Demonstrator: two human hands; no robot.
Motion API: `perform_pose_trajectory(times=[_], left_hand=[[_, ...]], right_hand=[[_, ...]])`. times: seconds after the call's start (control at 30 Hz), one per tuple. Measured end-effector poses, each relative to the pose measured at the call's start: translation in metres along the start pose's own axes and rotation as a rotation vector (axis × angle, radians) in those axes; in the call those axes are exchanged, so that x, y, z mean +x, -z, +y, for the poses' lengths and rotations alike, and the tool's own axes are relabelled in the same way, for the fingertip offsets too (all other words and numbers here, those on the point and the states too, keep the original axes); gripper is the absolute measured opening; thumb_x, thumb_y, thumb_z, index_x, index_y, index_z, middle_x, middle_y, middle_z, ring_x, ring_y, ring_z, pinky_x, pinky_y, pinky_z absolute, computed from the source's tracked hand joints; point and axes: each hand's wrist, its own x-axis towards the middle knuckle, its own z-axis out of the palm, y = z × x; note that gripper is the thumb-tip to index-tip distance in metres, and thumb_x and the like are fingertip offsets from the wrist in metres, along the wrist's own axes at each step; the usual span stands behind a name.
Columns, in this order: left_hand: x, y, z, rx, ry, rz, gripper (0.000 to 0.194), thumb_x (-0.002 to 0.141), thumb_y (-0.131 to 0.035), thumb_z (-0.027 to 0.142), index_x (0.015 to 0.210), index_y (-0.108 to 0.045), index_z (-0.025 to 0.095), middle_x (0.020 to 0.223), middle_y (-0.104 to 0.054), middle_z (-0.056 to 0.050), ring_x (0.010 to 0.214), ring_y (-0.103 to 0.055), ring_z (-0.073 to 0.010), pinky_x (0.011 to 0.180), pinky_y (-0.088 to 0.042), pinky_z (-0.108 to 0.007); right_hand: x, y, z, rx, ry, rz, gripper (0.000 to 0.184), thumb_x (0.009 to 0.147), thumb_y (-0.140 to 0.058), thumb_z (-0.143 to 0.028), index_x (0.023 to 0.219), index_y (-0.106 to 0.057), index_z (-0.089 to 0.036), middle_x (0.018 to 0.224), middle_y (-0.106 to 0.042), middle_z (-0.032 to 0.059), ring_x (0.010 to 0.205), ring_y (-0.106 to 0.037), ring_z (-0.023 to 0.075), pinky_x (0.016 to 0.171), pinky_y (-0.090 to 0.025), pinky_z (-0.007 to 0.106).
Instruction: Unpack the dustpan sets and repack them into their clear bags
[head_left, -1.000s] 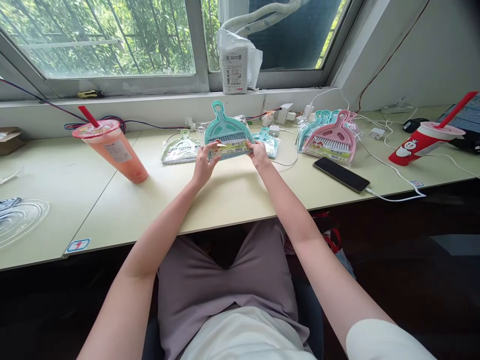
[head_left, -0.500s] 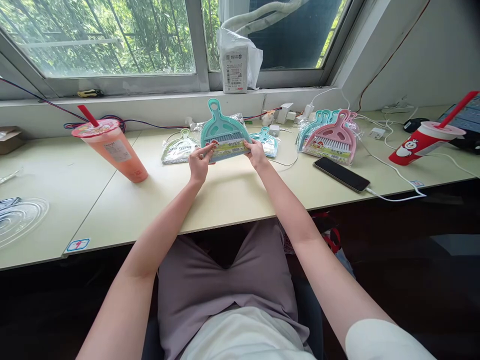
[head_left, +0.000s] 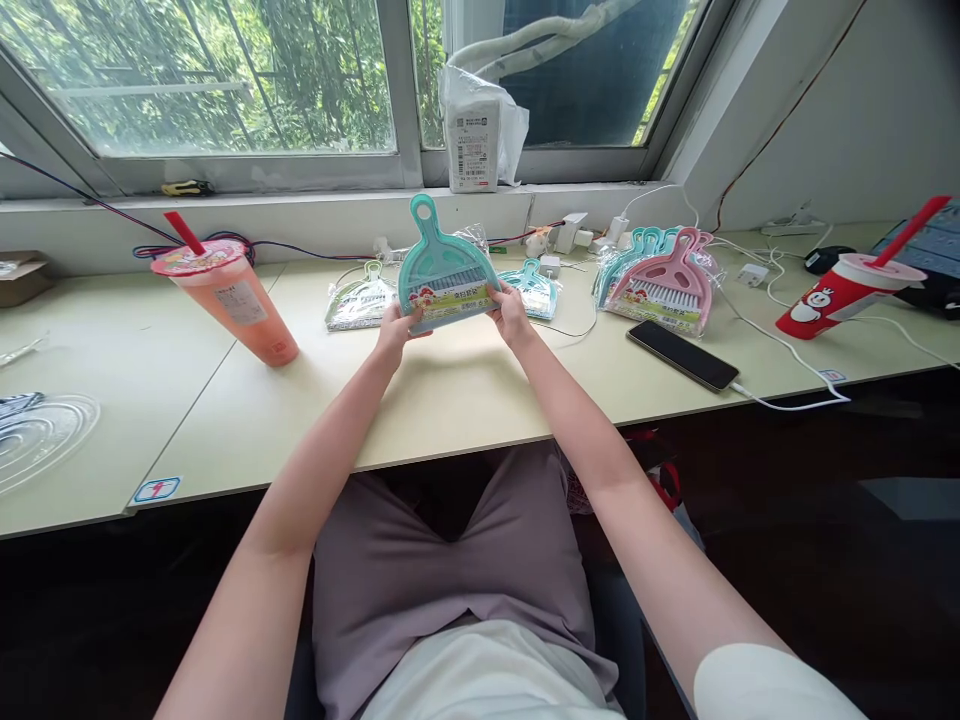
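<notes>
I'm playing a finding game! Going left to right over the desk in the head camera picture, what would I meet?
Cardboard box → orange-pink drink → pale green dustpan set → held-up teal dustpan set → small blue dustpan set → pink dustpan set → red cup.

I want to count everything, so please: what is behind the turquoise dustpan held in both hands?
Behind the dustpan, crinkled clear plastic shows past its upper right edge; the rest directly behind it is covered.
</notes>
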Motion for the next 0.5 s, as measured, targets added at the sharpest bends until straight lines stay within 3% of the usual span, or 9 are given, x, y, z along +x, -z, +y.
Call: perform_pose_trajectory(times=[0.17,0.3,0.4,0.5], left_hand=[[-0.0058,-0.0101,-0.0063,0.001,-0.059,-0.015,0.05,0.076,-0.073,0.032,0.121,-0.055,0.022,0.124,-0.068,-0.01,0.099,-0.074,-0.0277,0.078,-0.065,-0.042],[-0.0083,-0.0106,-0.0062,0.03,-0.102,-0.049,0.052,0.077,-0.07,0.032,0.125,-0.052,0.022,0.121,-0.068,-0.012,0.089,-0.076,-0.029,0.075,-0.065,-0.046],[-0.0071,-0.0083,-0.0058,0.025,-0.129,-0.057,0.053,0.076,-0.071,0.035,0.123,-0.051,0.022,0.119,-0.069,-0.012,0.087,-0.076,-0.0284,0.074,-0.065,-0.045],[-0.0061,-0.0076,-0.0053,0.015,-0.135,-0.061,0.053,0.073,-0.072,0.037,0.119,-0.05,0.021,0.116,-0.069,-0.011,0.081,-0.075,-0.0264,0.071,-0.065,-0.044]], right_hand=[[0.0069,0.0071,0.005,-0.188,0.056,0.021,0.024,0.092,-0.059,-0.039,0.109,-0.067,-0.024,0.094,-0.073,0.0022,0.093,-0.069,0.0189,0.084,-0.06,0.034],[0.0097,0.0091,0.0092,-0.524,0.144,0.119,0.036,0.096,-0.048,-0.051,0.108,-0.065,-0.022,0.103,-0.072,0.006,0.103,-0.068,0.0236,0.092,-0.057,0.04],[0.0062,0.0066,0.0086,-0.773,0.255,0.141,0.051,0.09,-0.055,-0.065,0.118,-0.062,-0.024,0.113,-0.071,0.0089,0.112,-0.066,0.0283,0.098,-0.053,0.044],[0.002,0.004,0.0055,-0.928,0.273,0.139,0.069,0.081,-0.064,-0.073,0.128,-0.055,-0.024,0.117,-0.07,0.0114,0.114,-0.065,0.0323,0.097,-0.053,0.047]])
